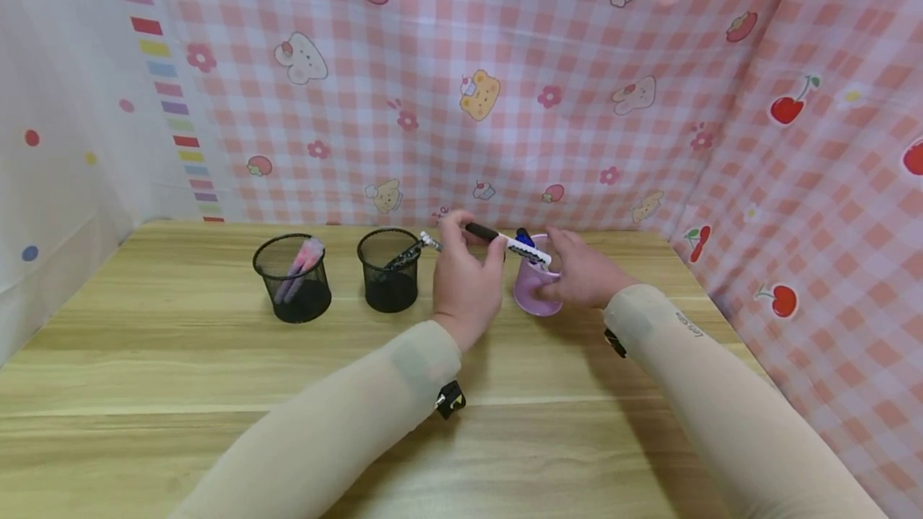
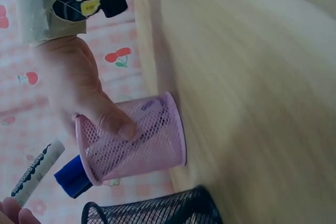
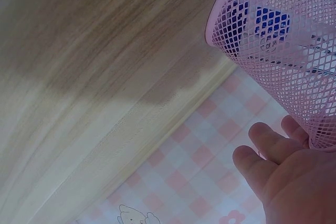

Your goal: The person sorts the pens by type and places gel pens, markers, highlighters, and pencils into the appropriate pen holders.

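My left hand (image 1: pixel 467 283) pinches a whiteboard marker (image 1: pixel 529 251) with a white barrel and black end. The marker slants over the rim of a pink mesh pen holder (image 1: pixel 534 299), its white end above the opening. A blue-capped marker (image 1: pixel 524 237) stands in that holder; the cap (image 2: pixel 72 177) pokes past the rim in the left wrist view. My right hand (image 1: pixel 587 267) grips the holder from the right, thumb (image 2: pixel 118 123) on the mesh side. In the right wrist view the fingers (image 3: pixel 270 148) reach beside the holder's rim, and blue shows through the mesh (image 3: pixel 273 23).
Two black mesh pen holders stand to the left on the wooden table (image 1: pixel 238 391): one (image 1: pixel 301 303) with pink and purple pens, one (image 1: pixel 389 291) with a dark patterned pen. A black mesh holder (image 2: pixel 157 211) sits close beside the pink one. Patterned cloth (image 1: pixel 433 142) hangs behind.
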The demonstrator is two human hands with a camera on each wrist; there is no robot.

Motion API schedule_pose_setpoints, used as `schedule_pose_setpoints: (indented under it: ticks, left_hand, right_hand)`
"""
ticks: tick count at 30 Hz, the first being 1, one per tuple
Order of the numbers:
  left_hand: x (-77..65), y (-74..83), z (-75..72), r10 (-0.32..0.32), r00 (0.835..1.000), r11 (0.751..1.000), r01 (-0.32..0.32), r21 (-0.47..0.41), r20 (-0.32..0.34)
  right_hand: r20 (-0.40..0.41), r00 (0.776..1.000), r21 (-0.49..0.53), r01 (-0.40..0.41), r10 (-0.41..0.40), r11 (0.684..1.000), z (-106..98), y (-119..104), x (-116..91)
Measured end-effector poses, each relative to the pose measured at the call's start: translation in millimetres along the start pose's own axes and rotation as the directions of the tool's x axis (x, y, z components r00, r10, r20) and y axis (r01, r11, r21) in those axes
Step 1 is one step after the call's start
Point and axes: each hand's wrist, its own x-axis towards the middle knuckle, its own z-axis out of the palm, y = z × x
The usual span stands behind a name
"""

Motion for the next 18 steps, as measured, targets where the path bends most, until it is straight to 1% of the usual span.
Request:
schedule_pose_setpoints:
  ticks: [4,8,13,18]
  left_hand:
    - [0.8,-2.7,4.6,-0.002,1.000,1.000,0.002,-0.021,-0.026]
    - [0.2,-4.0,7.4,-0.015,1.000,1.000,0.015,-0.003,-0.006]
    - [-1.2,-4.7,9.9,-0.049,0.999,0.998,0.048,0.037,0.017]
    - [-1.5,-7.2,12.5,-0.068,0.997,0.996,0.065,0.065,0.034]
  right_hand:
    - [-0.011,1.000,0.022,0.016,-0.016,1.000,1,0,0]
    - [-0.016,1.000,0.022,0.023,-0.023,0.999,1,-1,0]
    - [-0.002,1.000,-0.007,0.007,-0.007,1.000,1,0,1]
    - [0.002,1.000,-0.017,0.004,-0.004,1.000,1,-1,1]
